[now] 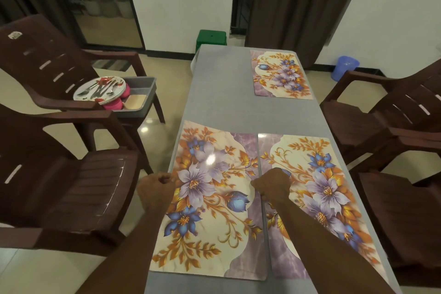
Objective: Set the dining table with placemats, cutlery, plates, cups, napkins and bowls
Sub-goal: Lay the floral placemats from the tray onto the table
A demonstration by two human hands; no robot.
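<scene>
Both hands pinch the near-left floral placemat [210, 198], left hand [156, 190] at its outer edge, right hand [272, 185] at the inner; a careless tug could overlap the neighbouring placemat [319, 198].

Single head view, wide-angle. Looks forward and down along the table [214, 102] from its near end, close above both hands, reaching as far as the far wall and curtains [298, 7].

Three placemats lie on the table [214, 93]: two side by side at the near end, the left mat [210, 200] and right mat [329, 200] almost touching, and a third mat [279, 74] far right. Left of the table, a tray [143, 88] of plates [100, 89] sits on a chair [47, 55].
</scene>
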